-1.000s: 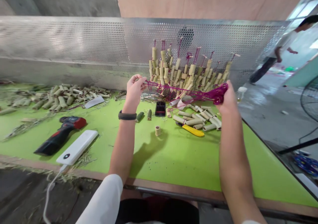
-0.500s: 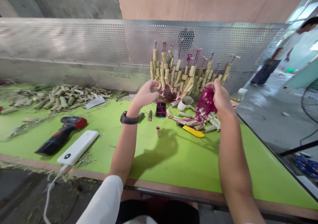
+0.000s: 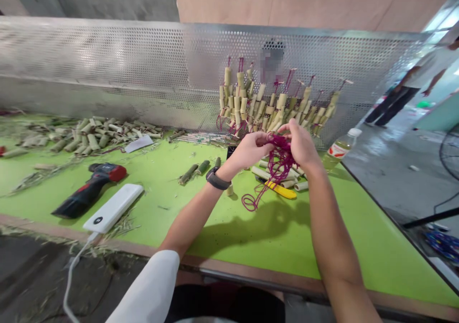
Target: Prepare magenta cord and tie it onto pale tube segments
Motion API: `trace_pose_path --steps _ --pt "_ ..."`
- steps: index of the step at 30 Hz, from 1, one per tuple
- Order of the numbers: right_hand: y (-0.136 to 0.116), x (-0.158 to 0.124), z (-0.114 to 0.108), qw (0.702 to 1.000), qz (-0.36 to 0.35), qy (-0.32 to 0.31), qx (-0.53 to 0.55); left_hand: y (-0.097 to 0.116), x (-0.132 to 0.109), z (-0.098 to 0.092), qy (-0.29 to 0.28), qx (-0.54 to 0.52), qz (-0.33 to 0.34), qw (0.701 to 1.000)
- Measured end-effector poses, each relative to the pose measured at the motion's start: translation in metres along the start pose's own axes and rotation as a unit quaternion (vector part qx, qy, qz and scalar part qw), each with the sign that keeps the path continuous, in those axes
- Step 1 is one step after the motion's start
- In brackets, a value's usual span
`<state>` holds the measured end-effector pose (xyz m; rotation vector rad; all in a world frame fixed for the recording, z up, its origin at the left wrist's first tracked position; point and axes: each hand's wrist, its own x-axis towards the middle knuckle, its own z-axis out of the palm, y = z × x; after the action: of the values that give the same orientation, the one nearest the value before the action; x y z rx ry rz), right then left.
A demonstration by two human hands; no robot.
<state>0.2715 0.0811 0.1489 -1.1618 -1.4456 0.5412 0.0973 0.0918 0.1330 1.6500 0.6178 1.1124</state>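
Pinching a purple string tangle (image 3: 280, 164), left hand (image 3: 251, 150) and right hand (image 3: 303, 146) nearly touch, both curled inward. Can't read that red-and-white bottle label (image 3: 338, 149) tbh.

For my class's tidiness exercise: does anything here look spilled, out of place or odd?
Yes. Loose shavings lie strewn beside the white device, like unswept waste. The purple cord at the left hand and right hand looks tangled, loose loops dangling beneath.

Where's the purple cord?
In the head view, the purple cord is right of centre, between left hand and right hand, partly hiding the yellow tool.
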Motion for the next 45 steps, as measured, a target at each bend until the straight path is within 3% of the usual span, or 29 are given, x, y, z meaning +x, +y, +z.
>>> trace_pose_path --steps 4,6,11,13,17,22,27,31,36,41,45 --pt "0.006 0.004 -0.006 0.999 0.031 0.032 0.025 0.005 0.004 -0.007 0.084 -0.018 -0.001 0.996" --pt "0.006 0.004 -0.008 0.997 0.037 0.049 0.043 0.01 0.003 -0.01 0.099 -0.048 -0.017 0.994" --pt "0.011 0.01 -0.017 0.985 0.113 0.044 0.12 0.028 -0.004 -0.021 0.029 -0.193 -0.061 0.979" --pt "0.016 0.015 -0.024 0.978 0.143 0.036 0.148 0.035 -0.007 -0.03 0.027 -0.209 -0.059 0.976" --pt "0.027 0.023 -0.046 0.969 0.167 0.05 0.174 0.049 -0.014 -0.057 0.115 -0.188 -0.016 0.975" --pt "0.035 0.027 -0.077 0.961 0.153 0.083 0.213 0.057 -0.021 -0.097 0.222 -0.238 0.016 0.945" --pt "0.035 0.027 -0.091 0.962 0.116 0.098 0.226 0.057 -0.023 -0.117 0.238 -0.295 0.011 0.925" --pt "0.025 0.025 -0.07 0.966 0.099 0.068 0.23 0.062 -0.023 -0.1 0.184 -0.355 -0.026 0.916" --pt "0.006 0.006 -0.006 0.969 0.111 -0.053 0.216 0.066 -0.024 -0.064 0.092 -0.367 -0.035 0.925" --pt "0.0 -0.017 0.057 0.918 0.172 -0.225 0.279 0.06 -0.023 -0.05 0.044 -0.318 -0.023 0.947" --pt "0.002 -0.023 0.07 0.885 0.217 -0.226 0.343 0.057 -0.022 -0.053 0.044 -0.288 -0.025 0.956"
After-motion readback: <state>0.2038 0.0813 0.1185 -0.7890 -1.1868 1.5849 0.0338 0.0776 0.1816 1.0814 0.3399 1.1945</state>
